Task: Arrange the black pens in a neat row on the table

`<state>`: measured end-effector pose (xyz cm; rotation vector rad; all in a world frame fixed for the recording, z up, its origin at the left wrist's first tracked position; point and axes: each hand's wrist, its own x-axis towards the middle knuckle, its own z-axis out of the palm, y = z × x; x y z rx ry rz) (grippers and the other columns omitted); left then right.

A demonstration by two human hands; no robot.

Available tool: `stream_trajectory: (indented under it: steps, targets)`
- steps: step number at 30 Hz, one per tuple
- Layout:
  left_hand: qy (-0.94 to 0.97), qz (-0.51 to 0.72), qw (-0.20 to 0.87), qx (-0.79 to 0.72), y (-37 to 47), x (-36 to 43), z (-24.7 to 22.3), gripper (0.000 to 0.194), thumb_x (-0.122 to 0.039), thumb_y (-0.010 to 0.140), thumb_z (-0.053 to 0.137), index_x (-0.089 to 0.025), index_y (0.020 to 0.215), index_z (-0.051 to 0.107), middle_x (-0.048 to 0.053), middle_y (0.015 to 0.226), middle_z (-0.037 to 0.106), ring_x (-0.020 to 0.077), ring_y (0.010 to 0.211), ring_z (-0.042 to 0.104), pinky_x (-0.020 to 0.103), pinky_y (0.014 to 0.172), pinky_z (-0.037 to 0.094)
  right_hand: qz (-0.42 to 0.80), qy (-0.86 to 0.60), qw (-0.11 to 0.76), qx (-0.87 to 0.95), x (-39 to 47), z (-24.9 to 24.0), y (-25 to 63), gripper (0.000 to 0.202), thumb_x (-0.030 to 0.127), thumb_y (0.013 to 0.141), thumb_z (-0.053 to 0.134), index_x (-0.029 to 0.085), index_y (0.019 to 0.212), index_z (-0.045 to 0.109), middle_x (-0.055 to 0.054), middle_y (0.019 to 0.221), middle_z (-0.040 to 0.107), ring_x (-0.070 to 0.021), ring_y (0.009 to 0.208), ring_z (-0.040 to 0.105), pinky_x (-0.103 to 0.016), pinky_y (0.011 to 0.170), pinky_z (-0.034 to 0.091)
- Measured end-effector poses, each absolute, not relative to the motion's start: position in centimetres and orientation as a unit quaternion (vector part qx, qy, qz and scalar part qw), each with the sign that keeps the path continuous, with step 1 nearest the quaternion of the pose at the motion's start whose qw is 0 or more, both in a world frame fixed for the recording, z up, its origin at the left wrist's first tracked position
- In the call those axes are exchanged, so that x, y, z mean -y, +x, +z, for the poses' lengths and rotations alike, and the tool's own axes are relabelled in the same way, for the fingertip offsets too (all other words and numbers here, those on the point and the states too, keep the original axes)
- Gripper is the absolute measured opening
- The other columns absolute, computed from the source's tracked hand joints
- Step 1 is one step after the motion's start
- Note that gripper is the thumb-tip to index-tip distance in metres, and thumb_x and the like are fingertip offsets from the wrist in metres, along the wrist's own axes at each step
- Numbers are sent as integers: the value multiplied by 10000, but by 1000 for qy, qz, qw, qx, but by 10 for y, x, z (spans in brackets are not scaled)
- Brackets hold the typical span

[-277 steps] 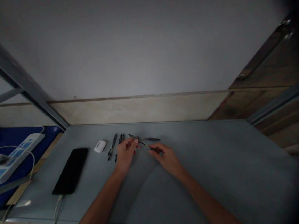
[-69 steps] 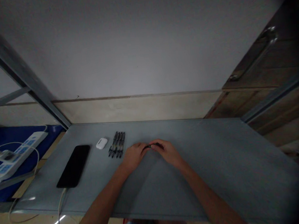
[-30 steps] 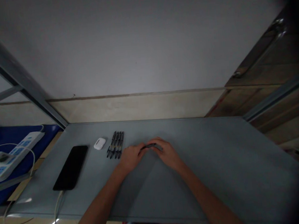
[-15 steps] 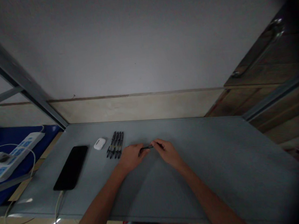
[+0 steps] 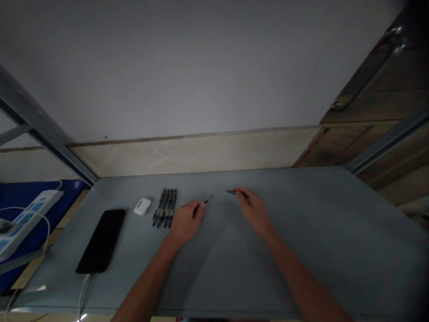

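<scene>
My left hand is closed on one part of a pen, whose thin, refill-like end sticks out to the right past the fingertips. Opposite it, my right hand pinches another dark pen part that points left. A gap of table separates the two parts. Just left of my left hand, several black pens lie side by side in a row. Fingers hide most of both held parts, so their full shape cannot be made out.
A white earbud case and a black phone with a charging cable lie on the grey table at the left. Beyond its left edge is a white power strip. A wall bounds the back.
My hands, close together on one pen before, have drawn apart. My right hand has gone right and slightly away from me, and the pen is now in two parts.
</scene>
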<state>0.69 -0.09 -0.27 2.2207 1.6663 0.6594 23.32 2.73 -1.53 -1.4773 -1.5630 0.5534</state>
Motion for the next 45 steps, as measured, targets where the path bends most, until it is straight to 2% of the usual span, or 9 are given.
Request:
stream_trajectory:
  steps: [3,7,10,14,23,28,32,41,45]
  targets:
    - [767,246,167,-569,6,1,-2,269,-312,964,365,-187,860,580,4,668,609,138,625,583,237,588,340,163,-604,402,669,-29,-24,233,284,276,852,438,181,1035,632,-107,995,667,-226,869,615,-376,794,470]
    - [766,246,187,-564,6,2,-1,245,-295,962,358,-188,958,578,1,673,616,139,609,588,230,594,362,94,-612,357,700,-28,-27,233,200,249,849,466,198,965,621,-95,911,671,-229,838,607,-388,815,453]
    - [772,237,180,-562,8,3,-1,296,-357,977,337,-200,1038,580,6,690,633,153,620,604,235,593,374,47,-638,315,701,-26,-26,234,123,298,840,530,208,854,612,-88,842,667,-244,797,594,-398,779,437]
    - [781,202,151,-571,9,5,0,359,-424,974,337,-203,973,620,27,712,654,182,677,634,248,593,378,16,-662,294,690,-23,-27,235,196,395,815,582,220,727,577,-84,780,639,-268,822,561,-416,765,402]
    - [799,186,129,-557,9,7,5,401,-454,976,321,-214,933,639,28,759,675,177,694,635,250,605,387,59,-648,364,666,-20,-12,227,278,457,874,497,193,848,581,-114,926,624,-275,922,553,-415,831,378]
    - [820,197,138,-520,10,11,7,392,-451,975,337,-219,934,651,24,802,682,164,718,628,244,641,400,266,-569,389,674,-14,-3,219,489,511,945,316,196,680,580,-68,683,637,-205,675,604,-312,656,430]
    - [828,202,146,-503,9,11,6,395,-463,965,361,-222,914,670,29,811,680,161,736,625,244,678,412,368,-527,364,674,-11,-5,212,469,543,912,386,206,622,532,-31,592,597,-193,589,592,-281,552,408]
    - [809,211,134,-532,11,11,6,387,-497,940,402,-221,900,670,27,772,664,155,676,596,246,632,393,370,-526,324,694,-11,-3,212,521,561,902,376,206,547,511,-15,499,502,-152,469,470,-275,475,332]
    - [782,231,138,-563,11,9,7,461,-463,971,320,-185,773,630,36,679,627,147,618,564,247,607,369,370,-542,341,673,-14,-2,215,475,555,880,428,198,582,525,-1,511,495,-144,475,456,-265,472,309]
